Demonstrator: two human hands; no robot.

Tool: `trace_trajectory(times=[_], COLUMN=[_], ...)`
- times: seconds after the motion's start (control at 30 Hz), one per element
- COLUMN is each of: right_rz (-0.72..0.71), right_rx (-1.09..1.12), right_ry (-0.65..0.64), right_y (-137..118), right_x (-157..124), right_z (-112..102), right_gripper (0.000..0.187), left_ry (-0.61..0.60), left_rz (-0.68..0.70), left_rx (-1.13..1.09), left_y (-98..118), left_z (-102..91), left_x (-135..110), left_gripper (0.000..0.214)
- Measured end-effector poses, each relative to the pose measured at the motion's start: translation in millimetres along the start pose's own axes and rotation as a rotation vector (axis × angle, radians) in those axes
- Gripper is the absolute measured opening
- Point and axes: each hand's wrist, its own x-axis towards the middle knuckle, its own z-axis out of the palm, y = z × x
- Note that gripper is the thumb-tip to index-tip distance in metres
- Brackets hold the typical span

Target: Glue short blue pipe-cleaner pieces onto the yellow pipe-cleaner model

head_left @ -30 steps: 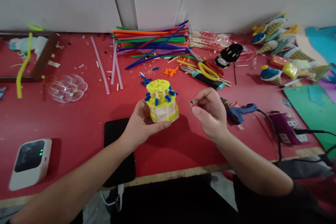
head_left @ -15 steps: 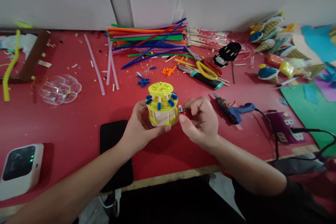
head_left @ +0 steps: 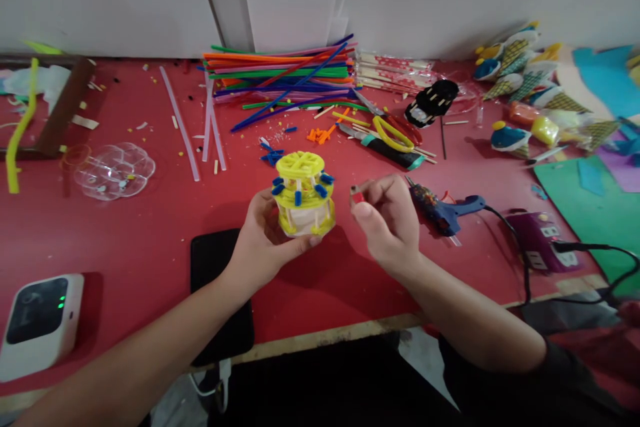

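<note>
- Yellow model (head_left: 303,195): held just above the tabletop (head_left: 330,300), nearer its front edge than its back edge, about midway between the side edges. Upright, tiered.
- Left hand (head_left: 267,233): grasping the model low on its left side, thumb across the front of the base.
- Right hand (head_left: 390,220): pinching a small red lighter (head_left: 357,196), by its look, between thumb and fingers; apart from the model, just to its right.
- Handling, judged: model light; fuzzy rims soft, not slippery. Thin pale posts between tiers look stiff but easily snapped; blue stubs around the middle might pull off.
- Best hold: the wide base, low, light pressure; avoid posts and stubs.
- Lighter: probably hard, smooth, light; take it by the red body, clear of the metal end.
</note>
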Motion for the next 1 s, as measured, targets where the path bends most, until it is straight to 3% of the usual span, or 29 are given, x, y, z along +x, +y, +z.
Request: trace_trajectory(times=[0.17,0.33,0.53,0.63,0.73,1.0], right_rz=[0.288,0.227,0.4,0.329,0.229,-0.165], right_rx=[0.376,0.376,0.427,0.362,0.264,-0.335], right_ry=[-0.159,-0.138,-0.153,-0.102,-0.134,-0.16], right_y=[2,5,0,1,6,4], right_x=[7,11,12,7,0,-2], right_z=[-3,-5,-7,-6,-8,-17], right_gripper=[0.027,0.024,0.027,0.027,0.03,0.021], left_ry=[0.027,0.059,0.05,0.047,0.061,0.08], left_rz=[0.054,0.074,0.062,0.057,0.039,0.051], left_rx=[-0.009,-0.025,-0.018,-0.021,-0.073,-0.168], left_y=[1,-1,-1,-1,0,2], left_z=[-3.0,-3.9,-4.6,-4.5,-3.5,-1.0], left_x=[2,4,4,4,3,4], left_gripper=[0.06,0.061,0.061,0.058,0.057,0.054])
